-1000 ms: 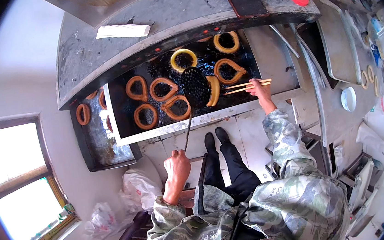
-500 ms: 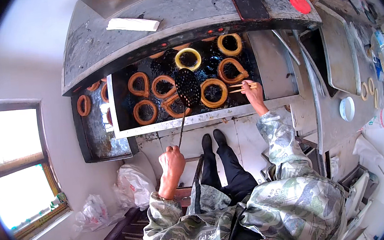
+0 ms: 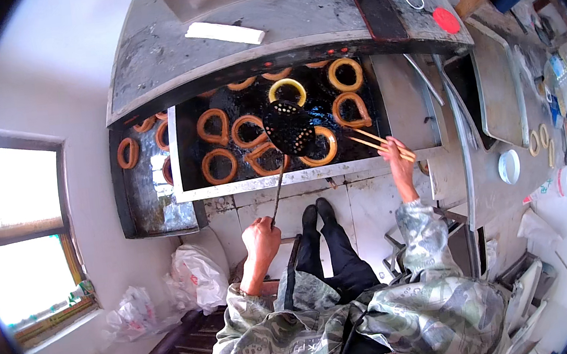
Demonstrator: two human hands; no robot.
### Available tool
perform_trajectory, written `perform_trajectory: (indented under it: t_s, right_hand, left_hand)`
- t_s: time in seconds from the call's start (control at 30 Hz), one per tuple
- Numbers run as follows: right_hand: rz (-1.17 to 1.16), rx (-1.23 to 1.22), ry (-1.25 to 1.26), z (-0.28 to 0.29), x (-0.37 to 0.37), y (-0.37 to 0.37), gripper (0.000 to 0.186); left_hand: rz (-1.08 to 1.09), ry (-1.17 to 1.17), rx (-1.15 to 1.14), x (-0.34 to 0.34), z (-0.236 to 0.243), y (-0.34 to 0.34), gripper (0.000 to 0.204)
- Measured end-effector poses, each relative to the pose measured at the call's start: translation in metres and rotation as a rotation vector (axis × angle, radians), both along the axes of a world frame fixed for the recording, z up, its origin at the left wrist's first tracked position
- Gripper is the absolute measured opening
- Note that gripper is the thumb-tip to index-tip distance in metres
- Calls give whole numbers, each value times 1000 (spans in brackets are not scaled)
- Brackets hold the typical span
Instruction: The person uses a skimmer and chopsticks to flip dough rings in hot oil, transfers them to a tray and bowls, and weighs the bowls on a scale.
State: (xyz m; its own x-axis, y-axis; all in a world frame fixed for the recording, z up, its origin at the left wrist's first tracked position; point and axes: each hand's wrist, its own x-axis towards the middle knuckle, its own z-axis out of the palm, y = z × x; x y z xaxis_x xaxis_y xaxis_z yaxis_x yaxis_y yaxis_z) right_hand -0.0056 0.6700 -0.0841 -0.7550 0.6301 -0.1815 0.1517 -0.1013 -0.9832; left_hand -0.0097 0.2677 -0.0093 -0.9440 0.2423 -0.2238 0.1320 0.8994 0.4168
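Note:
My left hand [image 3: 261, 242] is closed round the long handle of a black perforated skimmer [image 3: 289, 133]. The skimmer's round head is over the dark oil and hides part of a golden dough ring [image 3: 330, 146]. Just beyond it floats a paler yellow dough ring [image 3: 299, 88]. A pair of wooden chopsticks [image 3: 379, 144] is gripped in my right hand [image 3: 400, 166]. Their tips are parted and point at the lower side of a browned, teardrop-shaped dough ring [image 3: 338, 109]; whether they touch it I cannot tell. Several browner rings [image 3: 206, 171] float at the left.
The fryer's pale metal rim [image 3: 243, 186] runs along the near side. Left of it, a metal tray [image 3: 158, 220] holds fried rings. A white roll [image 3: 225, 32], a dark flat slab [image 3: 377, 11] and a red disc [image 3: 447, 21] lie on the ledge behind. A side table [image 3: 486, 188] stands right.
My right hand has drawn the chopsticks back toward me and to the right, and their tips are wider apart. The skimmer's head has shifted right over the golden ring. The view has moved slightly.

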Motion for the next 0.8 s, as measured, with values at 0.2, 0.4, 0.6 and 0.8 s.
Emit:
perform_trajectory:
  t_s: [0.2,0.4,0.6,0.8]
  right_hand:
    - [-110,-45,-37,15,36,-6,36]
    - [19,53,-196,0,37,-20,31]
    - [100,-84,-103,22,-9,-24,35]
    - [158,-181,-29,52,-90,-112,33]
  left_hand:
    - [69,-76,153,4,2,-8,18]
    - [172,-89,209,15,10,-23,20]
    - [436,-126,393,26,29,-59,22]
    - [641,-31,502,25,49,-136,18]
